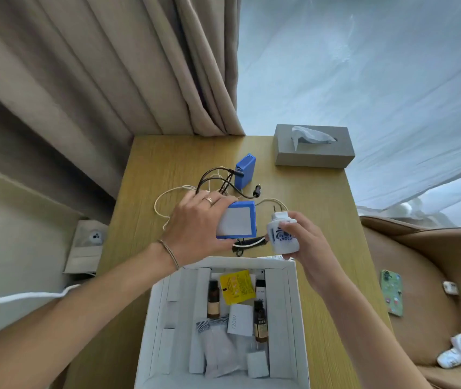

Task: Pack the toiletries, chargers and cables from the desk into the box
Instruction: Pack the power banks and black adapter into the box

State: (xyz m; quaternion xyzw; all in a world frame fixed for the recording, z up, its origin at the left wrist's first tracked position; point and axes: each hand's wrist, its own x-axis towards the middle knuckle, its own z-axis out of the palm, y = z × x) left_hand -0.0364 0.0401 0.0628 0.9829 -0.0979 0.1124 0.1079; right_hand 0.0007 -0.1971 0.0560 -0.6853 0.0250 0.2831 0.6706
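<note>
A wooden table [321, 220] is seen under both hands, and beige curtains [97, 80] hang far behind them. A white box [156, 318] stands open just below the hands, nearer the person. Many things are packed inside it: two brown bottles [213, 300], a yellow packet [236, 286], a white charger marked 120W [239, 320], clear bags with striped tops [218, 352] and a small white cube [257, 364].

A grey tissue box [314, 146] is set well beyond the right hand, at the far end of the table. A blue pack [244, 171] stands on its edge just behind the left hand. A second blue pack with a white face [238, 223] is gripped by the left hand [195, 223], whose fingers are curled over its far edge. It is held just above the table, between the two hands.

A white plug with a blue pattern [281, 237] is held in the curled fingers of the right hand [306, 242], its prongs pointing away, above the far edge of the white box. Black and white cables [218, 181] lie tangled behind and under the left hand. A green phone [391, 296] lies on a tan seat, off to the right of the right hand.
</note>
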